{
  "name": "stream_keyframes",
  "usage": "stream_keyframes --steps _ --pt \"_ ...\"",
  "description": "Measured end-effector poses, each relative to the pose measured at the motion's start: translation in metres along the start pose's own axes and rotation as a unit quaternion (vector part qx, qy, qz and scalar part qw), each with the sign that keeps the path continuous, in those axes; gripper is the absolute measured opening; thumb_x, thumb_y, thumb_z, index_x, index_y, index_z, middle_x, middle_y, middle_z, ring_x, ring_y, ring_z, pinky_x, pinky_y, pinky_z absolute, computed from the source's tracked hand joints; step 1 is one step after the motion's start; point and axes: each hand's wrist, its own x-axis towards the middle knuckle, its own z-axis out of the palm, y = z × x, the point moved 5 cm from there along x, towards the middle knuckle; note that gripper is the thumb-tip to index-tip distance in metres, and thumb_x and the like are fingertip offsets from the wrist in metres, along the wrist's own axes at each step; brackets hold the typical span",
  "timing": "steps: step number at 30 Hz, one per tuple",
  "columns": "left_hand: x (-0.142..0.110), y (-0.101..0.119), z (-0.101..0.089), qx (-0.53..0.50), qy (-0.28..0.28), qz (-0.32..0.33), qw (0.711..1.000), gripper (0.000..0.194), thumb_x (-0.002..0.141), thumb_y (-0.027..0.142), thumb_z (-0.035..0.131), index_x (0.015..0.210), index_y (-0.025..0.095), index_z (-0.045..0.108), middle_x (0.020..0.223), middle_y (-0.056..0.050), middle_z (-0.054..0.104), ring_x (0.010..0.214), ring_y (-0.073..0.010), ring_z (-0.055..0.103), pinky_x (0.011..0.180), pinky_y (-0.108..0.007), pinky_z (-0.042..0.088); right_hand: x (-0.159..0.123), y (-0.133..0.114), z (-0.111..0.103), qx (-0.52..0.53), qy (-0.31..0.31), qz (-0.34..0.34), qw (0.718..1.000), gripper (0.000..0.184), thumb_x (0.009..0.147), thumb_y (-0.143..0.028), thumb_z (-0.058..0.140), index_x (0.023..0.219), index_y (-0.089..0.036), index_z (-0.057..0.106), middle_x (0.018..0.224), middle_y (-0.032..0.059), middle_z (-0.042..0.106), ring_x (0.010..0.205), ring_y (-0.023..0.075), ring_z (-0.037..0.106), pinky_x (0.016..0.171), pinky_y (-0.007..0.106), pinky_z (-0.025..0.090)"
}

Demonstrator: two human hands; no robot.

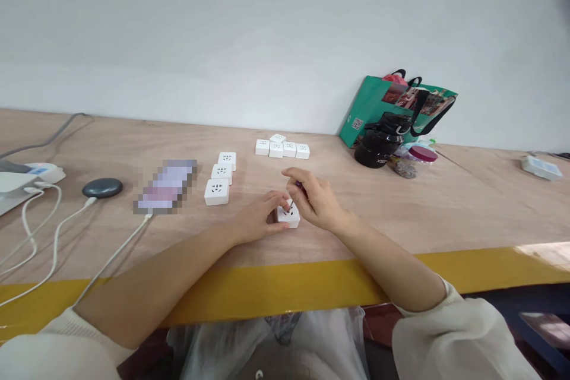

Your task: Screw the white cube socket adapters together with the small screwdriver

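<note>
A white socket box (291, 219) with dark slots on top sits on the table in front of me. My left hand (260, 215) grips it from its left side, fingers at the far and near edges. My right hand (317, 199) is closed around a screwdriver (299, 185) with a dark purple handle, mostly hidden by the fingers. Its thin shaft slants down to the top of the socket box. Left of my hands, three like sockets (217, 191) stand in a row leading away from me. Farther back is a cluster of several more sockets (289, 149).
A phone (167, 187) on a white cable and a dark oval device (102, 187) lie to the left. At the back right stand a green bag (369, 101), a black flask (376, 145) and a jar with a dark red lid (423, 154). Yellow tape (276, 288) lines the table's front edge.
</note>
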Motion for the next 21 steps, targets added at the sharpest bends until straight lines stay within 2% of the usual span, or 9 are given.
stream_keyframes --steps 3,7,9,13,17,21 --pt "0.0 -0.002 0.001 0.003 0.001 0.003 1.0 0.025 0.082 0.031 0.059 0.104 0.024 0.05 0.118 -0.003 0.053 0.108 -0.0216 0.052 0.094 -0.038 0.043 -0.001 -0.001 -0.001 0.029 0.031 -0.005 0.999 0.022 0.092 -0.019 0.042 0.113 -0.022 0.046 0.071 -0.0017 0.062 0.059 0.01 0.058 0.054 0.021 0.048" --pt "0.0 -0.005 0.002 -0.002 0.002 0.001 1.0 0.023 0.082 0.032 0.059 0.1 0.024 0.05 0.122 -0.003 0.051 0.111 -0.0226 0.052 0.095 -0.038 0.043 0.0 0.001 -0.002 0.054 0.015 0.001 0.998 0.028 0.094 -0.021 0.033 0.119 -0.02 0.047 0.08 0.0027 0.064 0.072 0.012 0.062 0.063 0.026 0.052" --pt "-0.001 -0.005 0.002 -0.004 0.002 -0.006 1.0 0.022 0.081 0.033 0.059 0.099 0.024 0.05 0.119 -0.003 0.053 0.111 -0.0239 0.052 0.093 -0.039 0.044 0.001 0.003 -0.004 0.045 0.024 0.012 0.999 0.03 0.095 -0.021 0.033 0.12 -0.021 0.048 0.077 0.0013 0.063 0.067 0.0109 0.06 0.06 0.025 0.052" --pt "-0.001 -0.006 0.001 -0.01 -0.003 -0.018 1.0 0.024 0.08 0.034 0.06 0.099 0.023 0.05 0.12 -0.005 0.053 0.111 -0.0252 0.052 0.094 -0.041 0.043 0.0 0.007 -0.007 0.024 0.06 0.023 0.998 0.025 0.091 -0.024 0.047 0.115 -0.023 0.053 0.067 -0.0028 0.06 0.053 0.0092 0.053 0.053 0.022 0.049" --pt "-0.001 -0.006 0.002 -0.022 -0.002 0.006 1.0 0.023 0.081 0.032 0.059 0.099 0.024 0.048 0.128 -0.005 0.049 0.117 -0.025 0.048 0.099 -0.043 0.039 -0.002 0.012 -0.005 0.061 0.041 0.061 0.995 0.032 0.094 -0.024 0.035 0.122 -0.024 0.051 0.085 0.0025 0.065 0.064 0.0107 0.059 0.063 0.027 0.052" --pt "-0.002 -0.007 0.003 -0.014 0.0 0.002 1.0 0.024 0.081 0.032 0.06 0.1 0.024 0.049 0.127 -0.005 0.05 0.115 -0.025 0.05 0.097 -0.043 0.041 -0.003 0.011 -0.007 0.04 0.049 0.063 0.996 0.026 0.092 -0.028 0.044 0.115 -0.024 0.056 0.069 -0.0007 0.062 0.057 0.0108 0.055 0.056 0.025 0.049"
